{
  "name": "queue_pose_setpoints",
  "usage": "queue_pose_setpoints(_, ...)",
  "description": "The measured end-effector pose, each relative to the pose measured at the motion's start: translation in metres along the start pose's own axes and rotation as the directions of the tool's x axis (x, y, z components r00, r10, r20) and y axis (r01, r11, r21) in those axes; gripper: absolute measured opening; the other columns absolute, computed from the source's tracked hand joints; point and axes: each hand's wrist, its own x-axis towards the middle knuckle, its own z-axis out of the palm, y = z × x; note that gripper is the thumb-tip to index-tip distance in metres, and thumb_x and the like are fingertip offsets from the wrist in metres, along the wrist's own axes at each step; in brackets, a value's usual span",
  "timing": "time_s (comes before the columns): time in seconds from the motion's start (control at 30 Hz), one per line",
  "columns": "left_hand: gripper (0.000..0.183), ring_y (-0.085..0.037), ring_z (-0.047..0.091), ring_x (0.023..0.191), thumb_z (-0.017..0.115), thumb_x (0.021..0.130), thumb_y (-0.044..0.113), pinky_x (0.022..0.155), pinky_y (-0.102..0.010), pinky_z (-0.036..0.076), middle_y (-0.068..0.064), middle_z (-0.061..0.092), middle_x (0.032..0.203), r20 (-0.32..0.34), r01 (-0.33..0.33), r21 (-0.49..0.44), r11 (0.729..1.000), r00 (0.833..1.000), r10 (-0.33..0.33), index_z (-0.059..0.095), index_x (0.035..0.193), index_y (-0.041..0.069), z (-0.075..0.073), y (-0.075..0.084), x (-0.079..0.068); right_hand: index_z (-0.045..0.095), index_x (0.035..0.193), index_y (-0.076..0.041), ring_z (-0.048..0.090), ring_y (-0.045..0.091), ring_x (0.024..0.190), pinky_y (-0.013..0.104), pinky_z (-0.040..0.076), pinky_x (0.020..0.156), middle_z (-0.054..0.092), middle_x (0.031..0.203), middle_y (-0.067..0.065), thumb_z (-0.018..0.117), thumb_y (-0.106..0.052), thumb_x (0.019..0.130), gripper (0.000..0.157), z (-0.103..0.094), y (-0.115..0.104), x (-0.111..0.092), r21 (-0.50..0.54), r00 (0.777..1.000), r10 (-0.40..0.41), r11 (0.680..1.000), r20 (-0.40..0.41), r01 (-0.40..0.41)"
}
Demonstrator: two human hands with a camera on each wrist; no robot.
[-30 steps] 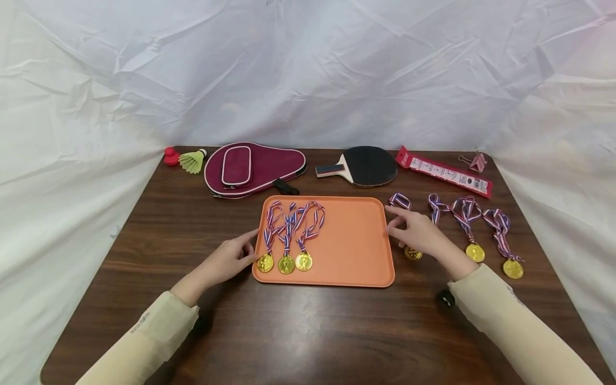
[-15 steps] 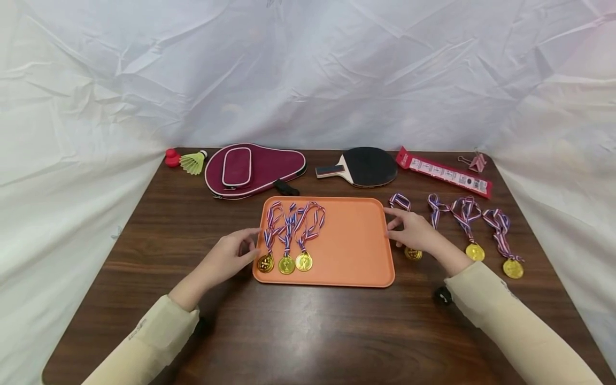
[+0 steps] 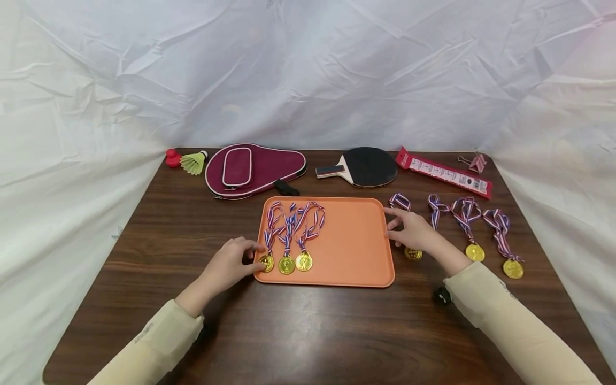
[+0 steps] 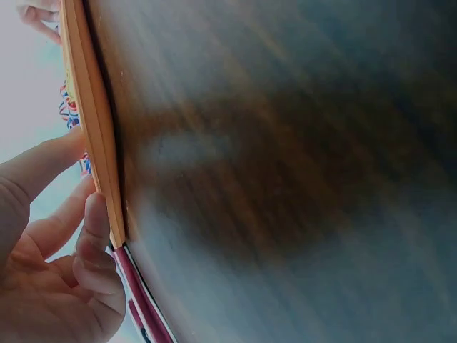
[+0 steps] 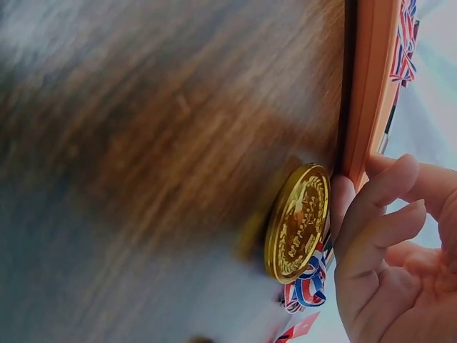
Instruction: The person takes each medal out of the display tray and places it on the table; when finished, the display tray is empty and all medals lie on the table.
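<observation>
An orange tray (image 3: 351,240) lies mid-table with three gold medals on striped ribbons along its left side. My left hand (image 3: 228,267) reaches over the tray's left rim, thumb tip at the edge of the leftmost medal (image 3: 267,262) and index fingertip just above it. In the left wrist view, thumb and fingers stand apart at the tray's rim (image 4: 100,136). At the opposite rim, my right hand (image 3: 414,231) touches the tray with thumb and index fingertips, its fingers loosely bent. Under that hand lies another gold medal (image 5: 298,225), its ribbon partly hidden.
Further right are more ribboned medals, among them one medal (image 3: 475,252) and an outermost medal (image 3: 513,269). Along the back lie a red toy duck (image 3: 172,158), a shuttlecock (image 3: 193,162), a maroon paddle case (image 3: 260,168), a table-tennis paddle (image 3: 368,167), a red packet (image 3: 445,172) and a binder clip (image 3: 476,162).
My left hand has shifted down along the tray's left rim, its thumb now at the leftmost medal, whose face looks brighter than half a second ago. The right hand has barely moved.
</observation>
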Motion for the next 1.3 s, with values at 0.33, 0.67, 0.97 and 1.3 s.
queue_pose_setpoints(0.33,0.028,-0.016,0.041,0.070,0.079,0.066,0.033,0.059,-0.030,0.034,0.000,0.048,0.074,0.023,0.036,0.005,0.999,0.999,-0.036,0.067,0.085,0.015,0.000,0.002,0.003,0.032,0.137,-0.005,0.058,0.019,0.059,0.032,0.048,0.058,0.060,0.093,0.013,0.064,-0.012,0.083,0.063,-0.001,0.003,0.002,0.060,1.000,0.000,0.998,0.009,-0.001)
queue_pose_setpoints(0.67,0.022,-0.015,0.042,0.069,0.078,0.069,0.027,0.058,-0.029,0.036,-0.001,0.047,0.074,0.004,0.009,-0.054,0.999,1.000,-0.009,0.062,0.079,0.016,0.001,0.002,0.004,0.033,0.137,-0.005,0.058,0.020,0.059,0.032,0.048,0.058,0.061,0.093,0.014,0.065,-0.011,0.082,0.064,-0.001,0.004,0.002,0.073,1.000,-0.007,0.997,0.005,0.006)
queue_pose_setpoints(0.97,0.013,-0.013,0.045,0.055,0.071,0.077,0.020,0.046,-0.025,0.037,0.003,0.051,0.065,0.058,0.010,-0.175,0.985,0.998,0.001,0.059,0.081,0.016,-0.010,0.005,0.002,0.033,0.137,-0.005,0.058,0.022,0.059,0.034,0.049,0.060,0.060,0.094,0.015,0.065,-0.011,0.082,0.064,-0.002,0.004,0.001,0.101,1.000,0.003,0.995,0.013,-0.004)
queue_pose_setpoints(1.3,0.013,-0.013,0.049,0.056,0.067,0.080,0.026,0.048,-0.026,0.040,0.003,0.055,0.068,-0.038,-0.015,-0.236,0.972,0.999,0.006,0.059,0.086,0.018,-0.034,0.003,0.000,0.033,0.137,-0.004,0.058,0.022,0.060,0.034,0.049,0.060,0.060,0.094,0.015,0.064,-0.010,0.083,0.063,-0.003,0.001,0.001,0.102,1.000,0.012,0.995,0.014,-0.014)
